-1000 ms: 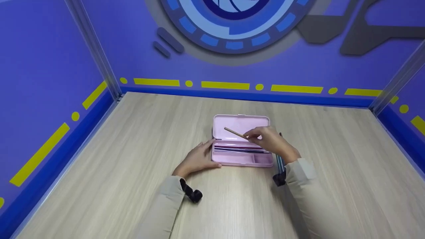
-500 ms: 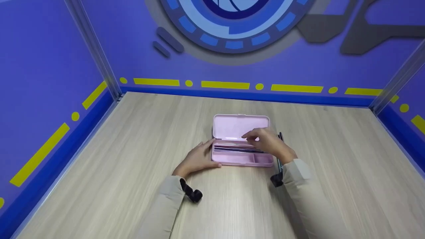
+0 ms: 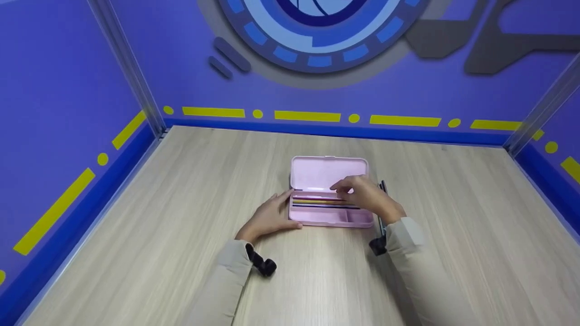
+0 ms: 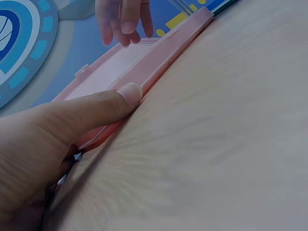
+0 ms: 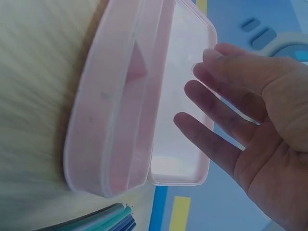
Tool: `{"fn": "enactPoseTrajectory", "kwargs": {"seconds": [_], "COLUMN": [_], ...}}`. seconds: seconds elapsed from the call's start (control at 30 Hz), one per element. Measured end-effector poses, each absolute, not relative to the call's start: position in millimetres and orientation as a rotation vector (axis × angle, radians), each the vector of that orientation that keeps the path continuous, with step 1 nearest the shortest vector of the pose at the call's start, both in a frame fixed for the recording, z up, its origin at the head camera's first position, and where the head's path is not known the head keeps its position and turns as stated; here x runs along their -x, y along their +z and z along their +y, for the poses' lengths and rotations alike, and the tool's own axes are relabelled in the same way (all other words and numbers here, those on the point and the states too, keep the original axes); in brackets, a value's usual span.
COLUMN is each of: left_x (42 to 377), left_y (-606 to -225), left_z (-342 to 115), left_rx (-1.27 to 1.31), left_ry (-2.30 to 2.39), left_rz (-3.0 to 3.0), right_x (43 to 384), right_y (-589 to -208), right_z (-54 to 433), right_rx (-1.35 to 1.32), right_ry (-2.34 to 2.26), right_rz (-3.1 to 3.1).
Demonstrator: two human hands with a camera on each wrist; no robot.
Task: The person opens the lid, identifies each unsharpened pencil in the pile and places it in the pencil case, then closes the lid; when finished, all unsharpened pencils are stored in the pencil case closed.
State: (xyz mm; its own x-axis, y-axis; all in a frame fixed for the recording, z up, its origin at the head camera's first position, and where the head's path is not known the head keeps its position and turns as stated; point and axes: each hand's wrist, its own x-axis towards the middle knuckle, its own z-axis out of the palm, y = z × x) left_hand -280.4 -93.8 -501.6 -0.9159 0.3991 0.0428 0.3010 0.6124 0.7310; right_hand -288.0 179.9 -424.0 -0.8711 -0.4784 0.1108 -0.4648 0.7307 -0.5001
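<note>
A pink pencil case (image 3: 317,217) lies with its lid (image 3: 324,172) raised at the back. Several thin pencils (image 3: 312,202), a yellow one among them, lie lengthwise in its rear compartment. My left hand (image 3: 268,216) holds the case's left end, the thumb (image 4: 108,106) against the front wall and the fingers at the side. Above the case's right part hovers my right hand (image 3: 364,192), its fingers loosely bent and nothing between them, as the right wrist view (image 5: 269,110) shows. It covers the pencils' right ends in the head view.
Several teal and dark blue pens or pencils (image 5: 110,219) lie on the table just right of the case, partly behind the right wrist. The wooden table (image 3: 217,181) is bounded by blue panels (image 3: 317,99) at the back and sides.
A second ago my right hand pinched a wood-coloured pencil above the case. The hand dipped slightly and let go; a yellow pencil now shows in the rear compartment. My left hand has stayed put.
</note>
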Motion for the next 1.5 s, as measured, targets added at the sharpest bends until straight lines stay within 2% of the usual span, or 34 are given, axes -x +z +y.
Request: {"fn": "enactPoseTrajectory", "kwargs": {"seconds": [0.47, 0.97, 1.5], "left_x": [280.2, 281.0, 281.1], "left_y": [-505.6, -503.2, -502.0], "left_z": [-93.9, -92.8, -93.9], "left_rx": [-0.602, -0.606, -0.618], "left_ry": [1.181, 1.186, 1.168], "left_rz": [2.709, 2.703, 2.719], "right_x": [284.7, 284.8, 274.2], "right_y": [-422.4, -417.9, -422.3], "right_z": [185.6, 221.0, 257.5], "right_rx": [0.765, 0.812, 0.480], "right_ry": [-0.817, -0.882, -0.906], "right_rz": [2.901, 2.952, 2.966]}}
